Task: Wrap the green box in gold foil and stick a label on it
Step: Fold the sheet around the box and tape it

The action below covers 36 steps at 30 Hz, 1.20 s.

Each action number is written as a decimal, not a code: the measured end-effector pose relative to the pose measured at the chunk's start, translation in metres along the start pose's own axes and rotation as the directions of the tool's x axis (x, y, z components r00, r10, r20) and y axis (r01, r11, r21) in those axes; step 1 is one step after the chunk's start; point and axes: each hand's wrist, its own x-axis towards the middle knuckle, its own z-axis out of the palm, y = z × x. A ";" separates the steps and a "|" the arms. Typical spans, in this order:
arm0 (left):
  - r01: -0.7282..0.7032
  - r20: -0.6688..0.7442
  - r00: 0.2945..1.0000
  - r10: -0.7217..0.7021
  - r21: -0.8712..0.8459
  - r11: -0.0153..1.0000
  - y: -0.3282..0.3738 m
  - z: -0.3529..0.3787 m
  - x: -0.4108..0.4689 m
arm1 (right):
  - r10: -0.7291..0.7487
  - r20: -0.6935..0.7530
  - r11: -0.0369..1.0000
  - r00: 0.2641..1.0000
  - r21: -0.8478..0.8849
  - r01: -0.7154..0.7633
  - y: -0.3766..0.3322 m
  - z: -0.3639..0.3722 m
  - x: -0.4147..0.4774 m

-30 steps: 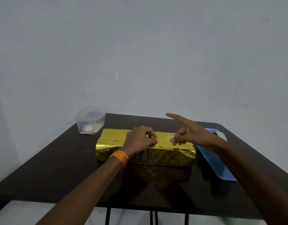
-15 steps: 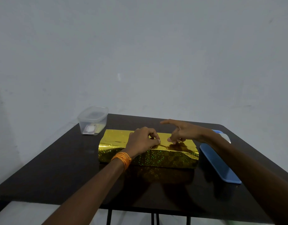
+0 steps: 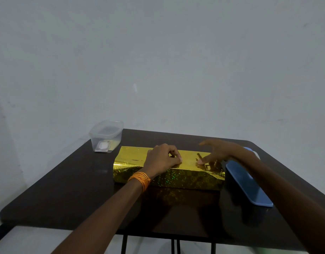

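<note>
The box, fully covered in shiny gold foil (image 3: 185, 178), lies lengthways in the middle of the dark table (image 3: 66, 189); no green shows. My left hand (image 3: 161, 160), with an orange thread band on the wrist, rests curled on the top of the box near its front edge, fingertips pinching or pressing the foil. My right hand (image 3: 216, 151) hovers over the right part of the top, fingers spread, its thumb tip touching the foil. I cannot make out a label or any tape.
A clear plastic tub (image 3: 105, 136) with small items inside stands at the back left of the table. A long blue tray (image 3: 248, 182) lies along the right side, close to the box's right end. A bare wall rises behind.
My right hand has come down from a raised, pointing pose onto the right part of the box top, fingers now spread. My left hand has kept its place on the foil.
</note>
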 end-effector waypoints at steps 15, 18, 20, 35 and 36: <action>-0.009 -0.015 1.000 0.009 0.034 0.999 0.002 0.000 -0.002 | -0.112 -0.612 0.910 0.783 0.253 0.329 -0.010 0.081 -0.026; -0.012 -0.015 1.000 0.013 0.029 0.999 0.002 -0.001 -0.002 | 0.003 -0.683 0.941 0.731 0.250 0.229 0.007 0.087 -0.029; -0.015 -0.013 1.000 0.016 0.028 1.000 0.002 -0.001 -0.002 | 0.034 -0.694 0.965 0.719 0.211 0.158 0.011 0.085 -0.034; -0.056 0.033 0.998 0.053 0.124 0.991 0.004 -0.003 0.000 | 0.018 -0.750 0.990 0.661 0.107 0.095 0.011 0.076 -0.054; -0.075 0.046 0.997 0.068 0.154 0.985 0.005 -0.005 0.001 | 0.005 -0.766 0.988 0.643 0.101 0.113 0.015 0.071 -0.060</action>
